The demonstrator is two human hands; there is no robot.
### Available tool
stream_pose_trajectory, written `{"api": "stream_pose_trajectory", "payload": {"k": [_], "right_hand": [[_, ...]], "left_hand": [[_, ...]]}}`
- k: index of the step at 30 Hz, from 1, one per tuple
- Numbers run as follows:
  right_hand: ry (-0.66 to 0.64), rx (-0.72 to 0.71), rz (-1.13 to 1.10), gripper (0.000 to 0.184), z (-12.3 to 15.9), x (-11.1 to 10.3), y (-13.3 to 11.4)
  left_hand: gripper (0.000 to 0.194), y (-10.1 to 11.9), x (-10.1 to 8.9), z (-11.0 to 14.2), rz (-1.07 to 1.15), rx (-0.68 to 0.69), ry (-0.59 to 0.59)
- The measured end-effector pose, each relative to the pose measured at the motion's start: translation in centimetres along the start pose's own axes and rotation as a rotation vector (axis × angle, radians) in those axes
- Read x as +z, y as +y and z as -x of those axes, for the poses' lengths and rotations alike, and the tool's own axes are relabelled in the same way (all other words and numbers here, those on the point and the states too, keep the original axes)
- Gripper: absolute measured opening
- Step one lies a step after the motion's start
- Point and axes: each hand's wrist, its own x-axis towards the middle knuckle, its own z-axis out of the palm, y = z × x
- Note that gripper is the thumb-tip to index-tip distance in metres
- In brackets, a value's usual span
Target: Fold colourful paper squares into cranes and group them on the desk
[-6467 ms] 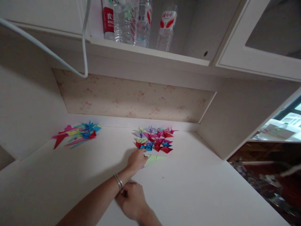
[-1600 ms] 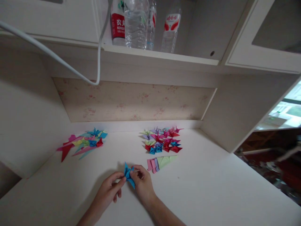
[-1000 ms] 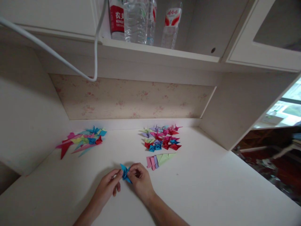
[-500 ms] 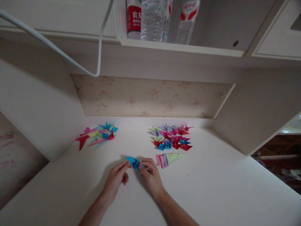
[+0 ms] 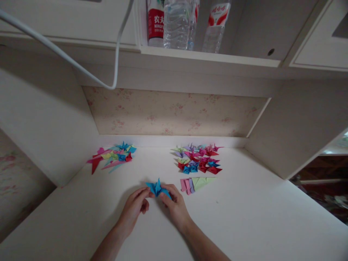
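Observation:
A blue origami crane [image 5: 157,188] is held between my two hands, low over the white desk. Its wings spread to both sides and a pointed tip stands up in the middle. My left hand [image 5: 135,203] pinches the left wing between thumb and fingertips. On the other side, my right hand [image 5: 175,204] has its thumb in front and its fingers behind the right wing. Just right of my right hand lie folded paper pieces in pink and purple, partly under a light green folded piece [image 5: 201,183].
Rows of colourful paper cranes [image 5: 199,159] stand at the back right of the desk [image 5: 244,217]. A looser pile of folded paper [image 5: 114,156] lies back left. Overhead, a shelf holds plastic bottles [image 5: 176,25], and a white cable-like arm [image 5: 81,70] hangs in front.
The blue crane's wings have spread wider, and its middle tip now stands upright. My right fingers have shifted on the right wing; my left hand has barely moved.

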Motion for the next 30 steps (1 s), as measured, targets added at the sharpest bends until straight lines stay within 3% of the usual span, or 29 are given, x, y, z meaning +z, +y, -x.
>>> {"api": "stream_pose_trajectory", "payload": {"k": [4, 13, 18, 22, 24, 27, 30], "right_hand": [[-0.064, 0.063, -0.139, 0.033, 0.2, -0.1, -0.1], [-0.092, 0.126, -0.139, 0.034, 0.1, -0.1, 0.8], [-0.081, 0.039, -0.031, 0.039, 0.4, 0.3, 0.9], [-0.014, -0.142, 0.128, 0.041, 0.5, 0.7, 0.6], [0.04, -0.19, 0.207, 0.033, 0.5, 0.7, 0.4], [0.113, -0.149, 0.283, 0.014, 0.5, 0.4, 0.1], [0.156, -0.113, 0.296, 0.016, 0.6, 0.3, -0.1]], "left_hand": [[0.028, -0.4, -0.2, -0.3, 0.026, 0.047, -0.033], [0.024, -0.1, 0.1, 0.0, 0.004, 0.041, -0.047], [0.026, 0.4, 0.1, 0.2, 0.027, -0.013, -0.053], [0.028, 0.4, 0.2, 0.5, 0.07, -0.061, -0.13], [0.028, 0.3, 0.4, 0.6, 0.054, -0.067, -0.181], [0.027, 0.0, 0.5, 0.6, 0.006, -0.059, -0.228], [0.03, -0.4, 0.6, 0.4, -0.056, -0.041, -0.246]]}}
